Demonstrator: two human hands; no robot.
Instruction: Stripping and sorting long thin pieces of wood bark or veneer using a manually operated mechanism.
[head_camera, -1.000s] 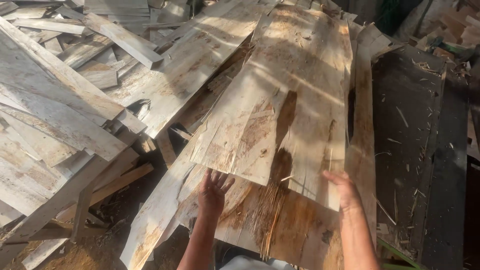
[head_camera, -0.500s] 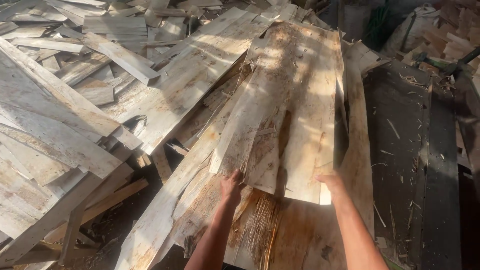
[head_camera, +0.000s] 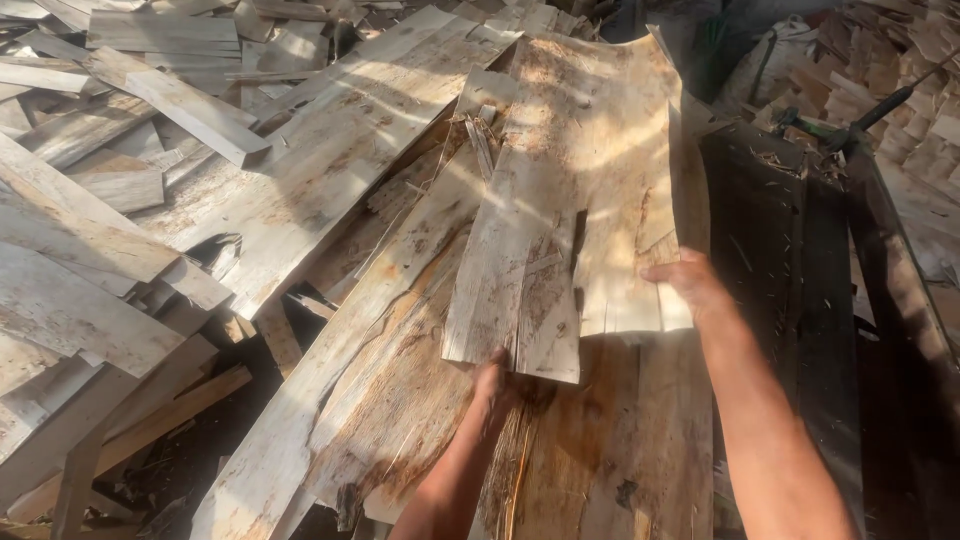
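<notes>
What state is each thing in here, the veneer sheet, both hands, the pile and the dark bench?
Veneer sheet: split lengthwise, lying flat on the stack, held at its near edge.
Left hand: grip under the sheet's near edge.
Right hand: resting on the sheet's right near corner.
Stack of sheets: flat, frayed at the edges.
Scrap wood pile: jumbled, loose.
Dark bench: littered with splinters.

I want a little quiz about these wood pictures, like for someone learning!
1. True or false: both hands touch the top wood sheet.
2. Which hand rests on the sheet's side edge: A left, B right?
3. Fill in: the dark metal frame stands to the ___ of the sheet.

Key: 1 true; the left hand holds its near end. 2 B. 3 right.
</notes>
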